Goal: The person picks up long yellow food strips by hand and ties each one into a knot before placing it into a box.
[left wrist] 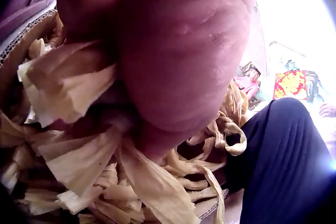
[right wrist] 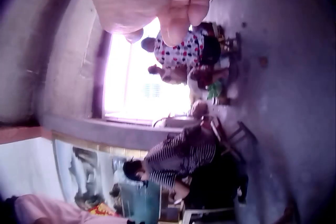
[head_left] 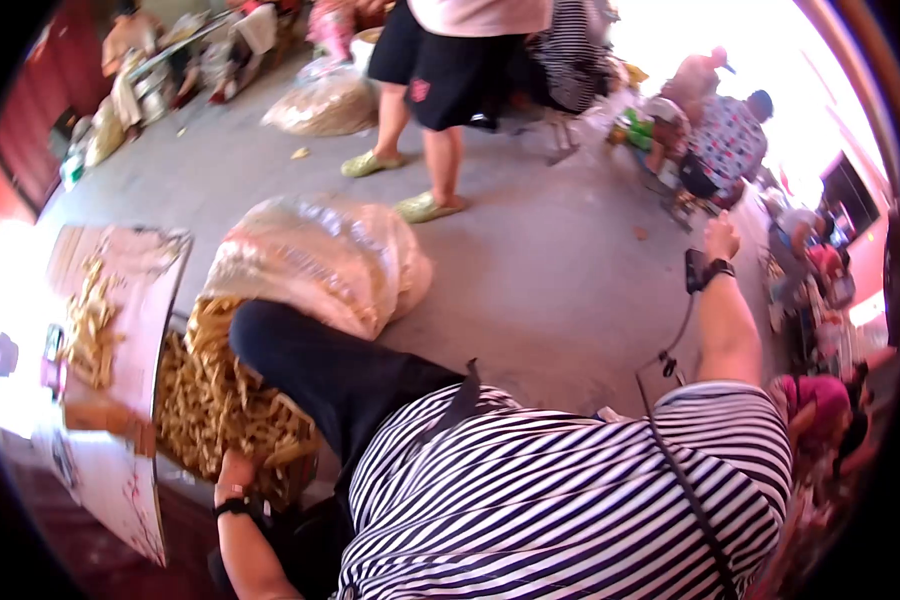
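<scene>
My left hand (head_left: 235, 475) is down in a heap of yellow-brown ribbon-like strips (head_left: 205, 410), some of them looped or knotted, at the lower left of the head view. Up close in the left wrist view, the curled fingers hold several flat, papery strips (left wrist: 79, 82) whose ends stick out around them. The strips fill a cardboard box (left wrist: 16, 53) with a corrugated rim. Far off to the right, over the floor, my right hand (head_left: 722, 238) is held out with loosely bent fingers (right wrist: 173, 24) and nothing in it.
A board (head_left: 135, 330) left of the box carries more strips (head_left: 92, 325) and a wooden block (head_left: 110, 418). Beyond my knee lies a big plastic sack (head_left: 320, 260). A person in green clogs (head_left: 430, 207) stands ahead; others sit at right. A cord (head_left: 660, 370) hangs near my right arm.
</scene>
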Action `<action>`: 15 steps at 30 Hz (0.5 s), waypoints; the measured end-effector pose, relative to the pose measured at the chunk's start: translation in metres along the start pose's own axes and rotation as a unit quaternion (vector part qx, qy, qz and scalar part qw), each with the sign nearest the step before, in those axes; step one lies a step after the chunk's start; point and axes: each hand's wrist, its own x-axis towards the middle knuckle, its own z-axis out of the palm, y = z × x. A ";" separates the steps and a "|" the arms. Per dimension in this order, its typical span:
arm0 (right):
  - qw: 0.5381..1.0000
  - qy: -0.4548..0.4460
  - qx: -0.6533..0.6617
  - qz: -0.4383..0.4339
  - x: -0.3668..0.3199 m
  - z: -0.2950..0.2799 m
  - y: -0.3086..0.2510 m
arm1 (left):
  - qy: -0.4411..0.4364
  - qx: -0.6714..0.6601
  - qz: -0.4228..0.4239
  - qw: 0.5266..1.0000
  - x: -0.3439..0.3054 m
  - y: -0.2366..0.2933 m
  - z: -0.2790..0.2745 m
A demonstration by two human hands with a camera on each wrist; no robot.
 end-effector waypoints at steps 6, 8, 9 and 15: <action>0.907 -0.371 0.017 -0.198 -0.253 0.168 -0.133 | -0.076 -0.199 -0.221 0.952 0.023 0.037 -0.079; 0.839 -0.495 0.076 -0.215 -0.319 0.180 -0.173 | -0.056 -0.227 -0.284 0.930 0.023 0.046 -0.092; 0.798 -0.547 0.113 -0.224 -0.344 0.182 -0.188 | -0.045 -0.241 -0.314 0.917 0.020 0.049 -0.094; 0.703 -0.641 0.108 -0.288 -0.400 0.167 -0.221 | 0.005 -0.268 -0.247 0.931 0.020 0.044 -0.087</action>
